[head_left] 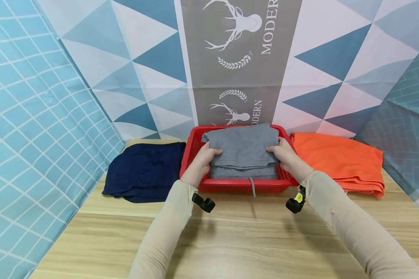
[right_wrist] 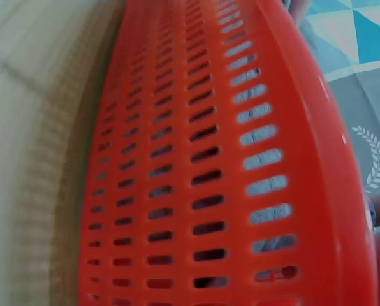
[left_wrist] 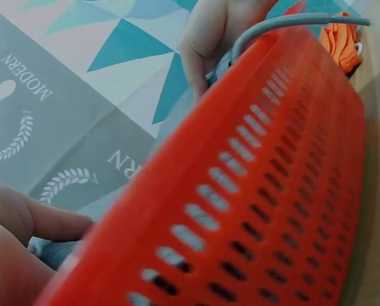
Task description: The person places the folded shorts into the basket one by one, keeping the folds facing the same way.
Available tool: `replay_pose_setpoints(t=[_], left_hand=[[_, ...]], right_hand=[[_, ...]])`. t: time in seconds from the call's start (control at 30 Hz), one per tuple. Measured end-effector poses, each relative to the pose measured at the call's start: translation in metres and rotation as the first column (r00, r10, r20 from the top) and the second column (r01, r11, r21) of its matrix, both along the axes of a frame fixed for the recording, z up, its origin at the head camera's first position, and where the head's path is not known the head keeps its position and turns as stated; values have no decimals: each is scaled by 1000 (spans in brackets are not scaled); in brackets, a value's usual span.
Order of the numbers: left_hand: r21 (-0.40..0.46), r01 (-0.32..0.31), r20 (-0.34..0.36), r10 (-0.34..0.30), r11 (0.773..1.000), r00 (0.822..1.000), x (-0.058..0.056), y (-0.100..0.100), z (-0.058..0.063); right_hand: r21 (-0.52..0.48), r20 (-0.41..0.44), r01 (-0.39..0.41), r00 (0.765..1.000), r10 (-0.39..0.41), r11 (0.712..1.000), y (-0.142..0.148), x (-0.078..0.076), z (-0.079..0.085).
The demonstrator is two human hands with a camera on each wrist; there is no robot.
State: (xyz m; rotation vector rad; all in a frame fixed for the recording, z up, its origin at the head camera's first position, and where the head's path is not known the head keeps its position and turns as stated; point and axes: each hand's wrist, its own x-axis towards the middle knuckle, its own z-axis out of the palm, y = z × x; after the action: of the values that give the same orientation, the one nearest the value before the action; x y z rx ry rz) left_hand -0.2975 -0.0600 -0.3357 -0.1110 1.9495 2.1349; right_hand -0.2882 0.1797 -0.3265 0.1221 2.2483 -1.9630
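Observation:
A folded grey garment with a hanging drawstring lies in the red plastic basket, its top layer tilted up towards the back wall. My left hand grips its left edge, thumb on top and the other fingers hidden beneath. On the opposite edge my right hand pinches the cloth the same way. In the left wrist view, the basket's slotted wall hides most of the garment, and the drawstring hangs over the rim. Grey cloth shows through the slots of the basket wall in the right wrist view.
Left of the basket lies a folded navy garment. A folded orange garment lies to the right, close to the basket's side. Behind stands a patterned wall covering, and wooden tabletop stretches in front.

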Motion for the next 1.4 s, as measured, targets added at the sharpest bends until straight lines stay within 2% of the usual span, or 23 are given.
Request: replay_pose_setpoints(t=[0.17,0.37,0.5,0.8,0.93,1.07,1.17,1.23,1.3,1.33,1.37,1.4], left_hand=[[-76,35,-21,-37,996,999,-5,-2,7],[-73,-5,72,10,997,997,-9,-6,4],[-64,-23,99,29,998,995,-11,-9,-1],[-91,2,98,7,996,995,-12,-10,-6],[-178,23,107,-4,984,994,-12,-9,-7],[-286,50,126,-14,957,992,-11,-9,-5],[-321,33,124,7,946,992,-10,-8,-6],[-364,15,89,19,931,996,-9,-8,-7],[-437,-4,4,6,900,1000,-7,-7,-8],[-493,-10,-47,-14,870,999,-6,-6,-9],[-565,-18,-102,-49,825,994,-5,-5,-10],[-640,-25,-150,-93,768,984,-4,-4,-10]], right_hand=[[70,11,-18,1000,18,997,1,-5,-2],[153,17,-35,999,33,988,-1,-8,-7],[168,5,-32,999,31,985,-2,-8,-9],[152,5,-26,1000,26,988,-3,-11,-15],[165,23,-50,999,47,985,-2,-11,-19],[192,48,-71,997,63,979,-1,-11,-23],[229,69,-73,996,59,971,0,-11,-25],[256,78,-73,995,55,964,0,-11,-26],[287,63,-72,996,56,955,0,-11,-27],[308,47,-76,997,65,948,0,-10,-27],[339,27,-82,997,77,937,0,-10,-27],[379,4,-85,996,90,922,0,-9,-27]])
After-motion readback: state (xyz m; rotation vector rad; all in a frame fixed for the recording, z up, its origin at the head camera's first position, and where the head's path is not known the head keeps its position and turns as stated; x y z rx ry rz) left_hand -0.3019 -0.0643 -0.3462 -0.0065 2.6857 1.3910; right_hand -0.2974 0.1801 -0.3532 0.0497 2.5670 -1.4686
